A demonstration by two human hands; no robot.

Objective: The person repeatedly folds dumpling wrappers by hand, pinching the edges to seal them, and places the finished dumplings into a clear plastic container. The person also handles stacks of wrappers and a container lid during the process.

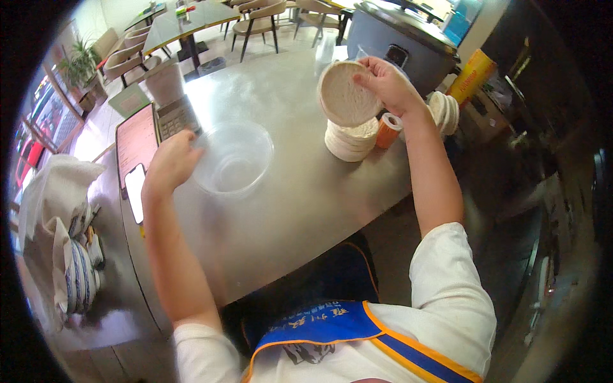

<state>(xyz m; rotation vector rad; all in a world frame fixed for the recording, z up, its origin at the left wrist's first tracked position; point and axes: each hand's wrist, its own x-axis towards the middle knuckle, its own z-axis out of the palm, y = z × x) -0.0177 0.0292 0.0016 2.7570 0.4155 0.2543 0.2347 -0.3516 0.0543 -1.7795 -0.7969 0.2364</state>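
Note:
My right hand (388, 86) holds one or more pale round flatbreads (347, 95) up on edge, thumb on the near face. Just below them a stack of similar flatbreads (352, 141) stands on the steel counter (287, 215), beside an orange roll (389, 130). My left hand (173, 160) is at the left rim of a clear plastic bowl (234, 160); whether its fingers grip the rim cannot be told. A calculator (177, 118) lies just beyond that hand.
A phone (135, 191) and a tablet-like pink screen (136, 136) lie at the left. Cloth-covered patterned bowls (79, 277) stand at the far left. A large grey cooker (397, 40), a yellow box (471, 76) and more round flatbreads (444, 114) are at the right.

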